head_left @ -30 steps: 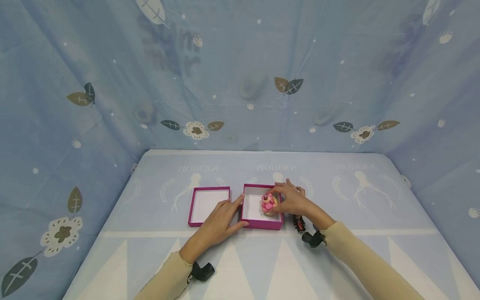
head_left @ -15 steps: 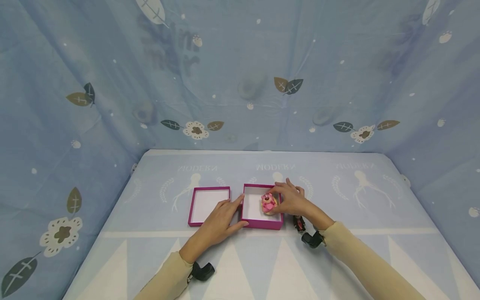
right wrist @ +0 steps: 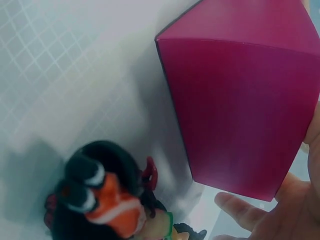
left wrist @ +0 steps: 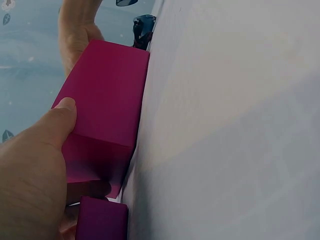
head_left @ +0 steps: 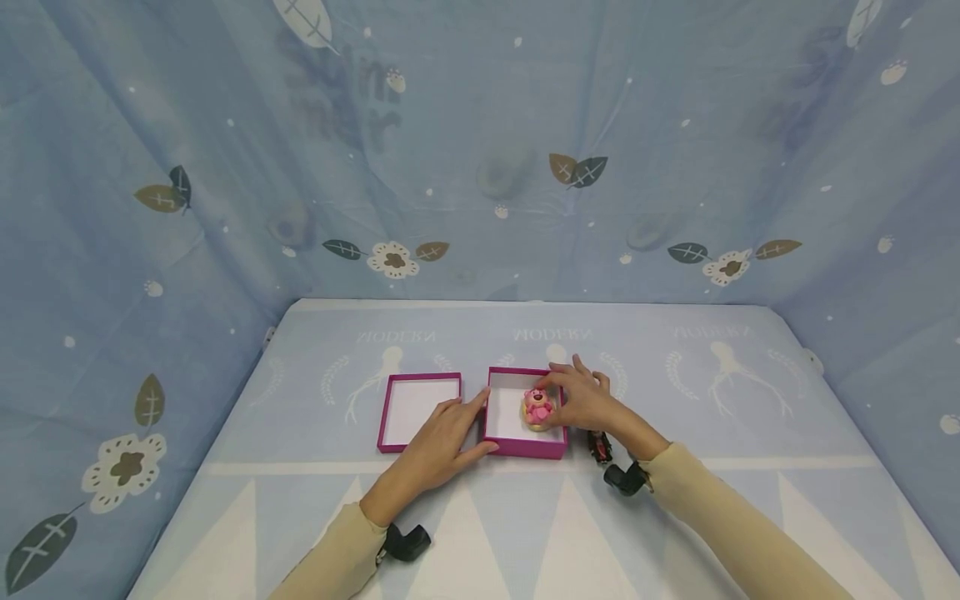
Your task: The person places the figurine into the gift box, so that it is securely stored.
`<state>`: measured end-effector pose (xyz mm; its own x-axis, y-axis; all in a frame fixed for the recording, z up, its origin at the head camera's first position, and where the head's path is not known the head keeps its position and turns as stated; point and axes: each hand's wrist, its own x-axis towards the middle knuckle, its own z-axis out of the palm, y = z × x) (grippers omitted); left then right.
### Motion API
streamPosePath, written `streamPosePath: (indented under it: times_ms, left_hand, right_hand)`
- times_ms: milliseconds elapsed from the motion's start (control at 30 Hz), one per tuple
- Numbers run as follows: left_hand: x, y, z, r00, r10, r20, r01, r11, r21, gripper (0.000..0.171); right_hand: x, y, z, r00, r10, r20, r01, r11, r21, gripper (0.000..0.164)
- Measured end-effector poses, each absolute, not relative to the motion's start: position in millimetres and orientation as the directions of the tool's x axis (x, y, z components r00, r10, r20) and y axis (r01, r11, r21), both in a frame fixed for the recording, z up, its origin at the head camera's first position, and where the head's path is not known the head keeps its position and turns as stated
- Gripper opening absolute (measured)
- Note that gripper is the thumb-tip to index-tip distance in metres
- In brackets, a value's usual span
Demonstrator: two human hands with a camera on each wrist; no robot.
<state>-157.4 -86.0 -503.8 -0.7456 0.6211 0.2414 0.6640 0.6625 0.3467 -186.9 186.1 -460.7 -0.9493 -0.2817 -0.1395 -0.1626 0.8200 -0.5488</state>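
A magenta box (head_left: 525,447) with a white inside stands uncovered in the head view. Inside, at its right, sits a pink bear figurine (head_left: 537,406) with a yellowish base. My right hand (head_left: 581,398) reaches over the box's right wall and pinches the bear between thumb and index finger. My left hand (head_left: 438,442) rests against the box, index finger along the left wall and thumb on the front wall. In the left wrist view the thumb (left wrist: 62,117) presses the magenta wall. The right wrist view shows the box's outer wall (right wrist: 240,110), which hides the bear.
A shallow magenta lid (head_left: 383,417), white inside, lies left of the box, partly behind my left hand. Right of the box, under my right wrist, is a dark toy (head_left: 599,447). The right wrist view shows an orange-and-white figure (right wrist: 115,205) there.
The bear figurine has turned slightly in my right fingers and looks more upright. Both hands, the box and the lid stay in place.
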Motion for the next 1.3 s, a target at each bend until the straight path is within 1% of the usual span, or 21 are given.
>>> streamPosePath:
  times_ms: [167, 267, 467, 633, 767, 867, 1133, 1300]
  left_hand:
    - [-158, -86, -505, -0.738, 0.623, 0.258, 0.673, 0.655, 0.342, 0.085]
    - [-158, -86, -505, -0.731, 0.629, 0.265, 0.682, 0.652, 0.331, 0.084]
    - [-159, -85, -505, -0.730, 0.636, 0.250, 0.682, 0.657, 0.322, 0.077]
    - [-159, -85, -503, -0.735, 0.632, 0.246, 0.677, 0.660, 0.327, 0.076]
    - [-159, -86, -504, -0.736, 0.631, 0.246, 0.676, 0.660, 0.329, 0.077]
    - [-159, -86, -505, -0.735, 0.630, 0.250, 0.677, 0.658, 0.331, 0.077]
    - [-159, -85, -507, -0.729, 0.630, 0.267, 0.683, 0.646, 0.340, 0.077]
    - [-160, -86, -508, -0.730, 0.628, 0.268, 0.682, 0.648, 0.340, 0.077]
  right_hand:
    - [-187, 187, -462, -0.948, -0.287, -0.135, -0.166, 0.811, -0.561, 0.057]
    - [-188, 191, -465, -0.942, -0.313, -0.124, -0.189, 0.796, -0.575, 0.059]
    - [-189, 211, -465, -0.911, -0.408, -0.065, -0.265, 0.696, -0.667, 0.062]
    - [-184, 235, -452, -0.910, -0.413, -0.027, -0.265, 0.632, -0.729, 0.062]
    - [-176, 256, -445, -0.924, -0.383, -0.012, -0.254, 0.636, -0.729, 0.062]
    - [-167, 272, -445, -0.928, -0.373, 0.007, -0.269, 0.656, -0.705, 0.061]
    - [-136, 307, -458, -0.939, -0.341, 0.036, -0.274, 0.682, -0.678, 0.066]
    - [-122, 318, -468, -0.941, -0.333, 0.061, -0.288, 0.693, -0.660, 0.064]
